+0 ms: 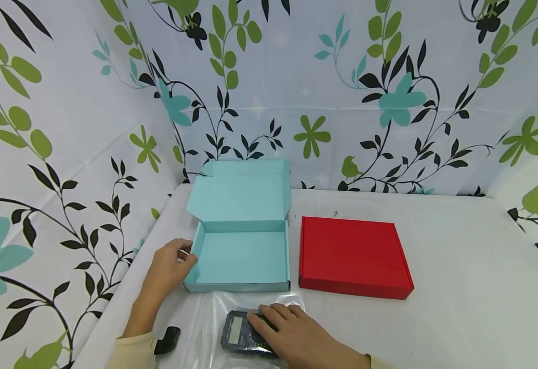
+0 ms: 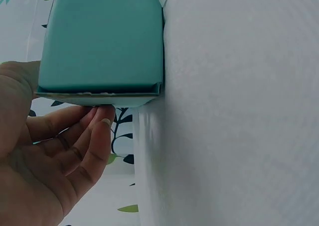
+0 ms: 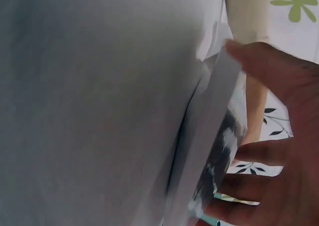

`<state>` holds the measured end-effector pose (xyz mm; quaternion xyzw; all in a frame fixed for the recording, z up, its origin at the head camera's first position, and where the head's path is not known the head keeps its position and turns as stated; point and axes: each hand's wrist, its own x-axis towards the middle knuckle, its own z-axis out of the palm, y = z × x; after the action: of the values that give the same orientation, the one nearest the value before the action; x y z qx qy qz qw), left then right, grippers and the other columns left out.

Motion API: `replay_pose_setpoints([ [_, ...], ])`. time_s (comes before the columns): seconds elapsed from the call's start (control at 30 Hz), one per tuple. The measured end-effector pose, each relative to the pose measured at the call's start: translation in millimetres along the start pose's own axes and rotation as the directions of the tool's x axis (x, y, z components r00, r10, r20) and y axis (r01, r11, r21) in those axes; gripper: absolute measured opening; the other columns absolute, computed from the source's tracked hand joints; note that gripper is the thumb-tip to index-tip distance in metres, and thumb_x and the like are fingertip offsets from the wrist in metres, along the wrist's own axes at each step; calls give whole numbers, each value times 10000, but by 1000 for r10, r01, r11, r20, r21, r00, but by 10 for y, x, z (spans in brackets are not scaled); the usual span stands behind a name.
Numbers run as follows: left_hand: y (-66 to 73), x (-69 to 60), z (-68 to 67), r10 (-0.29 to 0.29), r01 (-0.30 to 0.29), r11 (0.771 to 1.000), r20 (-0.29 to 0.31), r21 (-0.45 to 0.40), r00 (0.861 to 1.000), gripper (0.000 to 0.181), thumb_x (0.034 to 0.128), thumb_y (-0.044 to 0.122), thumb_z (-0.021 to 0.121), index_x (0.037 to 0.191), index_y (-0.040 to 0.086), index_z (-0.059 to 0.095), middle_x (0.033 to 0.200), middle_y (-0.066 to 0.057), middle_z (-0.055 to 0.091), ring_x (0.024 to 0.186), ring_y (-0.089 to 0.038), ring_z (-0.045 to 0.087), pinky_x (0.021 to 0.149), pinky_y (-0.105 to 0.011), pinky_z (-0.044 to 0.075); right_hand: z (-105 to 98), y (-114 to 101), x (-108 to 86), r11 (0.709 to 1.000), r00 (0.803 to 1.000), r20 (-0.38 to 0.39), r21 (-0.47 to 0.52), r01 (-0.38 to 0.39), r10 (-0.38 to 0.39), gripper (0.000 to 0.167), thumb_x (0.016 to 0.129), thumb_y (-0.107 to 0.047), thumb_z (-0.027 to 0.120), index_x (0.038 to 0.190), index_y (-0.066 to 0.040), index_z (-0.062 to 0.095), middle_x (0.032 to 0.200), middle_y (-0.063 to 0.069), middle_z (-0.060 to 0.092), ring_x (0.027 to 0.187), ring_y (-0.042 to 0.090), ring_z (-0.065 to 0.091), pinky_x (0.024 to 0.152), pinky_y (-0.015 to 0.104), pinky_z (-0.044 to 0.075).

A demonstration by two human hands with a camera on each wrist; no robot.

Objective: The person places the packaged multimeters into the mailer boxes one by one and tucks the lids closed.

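Observation:
A teal cardboard box (image 1: 236,287) stands on the table with its lid raised at the back and its inside bare. At its left wall is my left hand (image 1: 169,264); the thumb lies over the rim and the bent fingers are outside. In the left wrist view the box's end face (image 2: 102,42) shows close beside the left hand (image 2: 65,151). Nearer me lies a dark multimeter (image 1: 241,330) with a grey display, in a clear plastic bag (image 1: 208,318). My right hand (image 1: 307,335) spans it, fingers over the top; the right wrist view is blurred.
A closed red box (image 1: 354,256) sits to the right of the teal box. A dark rounded thing (image 1: 169,341) lies beside the left sleeve. White cloth covers the table (image 1: 458,287), and a leaf-patterned curtain (image 1: 278,102) hangs behind and at the left.

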<state>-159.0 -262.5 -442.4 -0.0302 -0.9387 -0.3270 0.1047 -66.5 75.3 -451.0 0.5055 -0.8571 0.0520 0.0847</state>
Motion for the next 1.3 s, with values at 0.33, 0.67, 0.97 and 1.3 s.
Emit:
replay_pose_setpoints([
  [0.33,9,-15,1,-1,0,1000,33,11,999,176,914,83,680,1058,-6,629,839,-48,609,771,-219,570,684,-406,493,82,-14,36,1000,999,16,-2,-32,32,875,889,-657,712,1526,-120,442,1372,62,551,1235,218,537,955,366,500],
  [0.67,40,-58,16,-42,41,999,69,15,997,156,957,107,611,1066,20,542,822,-53,548,709,-215,511,639,-379,430,58,-42,14,997,999,-13,66,34,-33,770,875,-657,674,1425,-135,544,1200,-47,617,1080,74,547,874,254,492],
  [0.97,2,-41,65,-59,59,998,72,-5,996,375,1016,162,613,1315,-65,631,804,-37,579,702,-199,524,614,-360,441,-89,-42,-17,991,999,-9,133,33,-32,723,915,-665,605,1437,-169,545,1229,-62,622,1087,60,532,890,232,481],
  [1.3,-7,-53,37,7,-9,999,61,39,998,250,945,92,616,1142,-47,682,760,-8,570,678,-189,518,615,-364,442,-466,8,-47,979,991,-134,201,23,5,799,884,-624,718,1488,-143,512,1285,-32,614,1141,102,553,923,276,499],
])
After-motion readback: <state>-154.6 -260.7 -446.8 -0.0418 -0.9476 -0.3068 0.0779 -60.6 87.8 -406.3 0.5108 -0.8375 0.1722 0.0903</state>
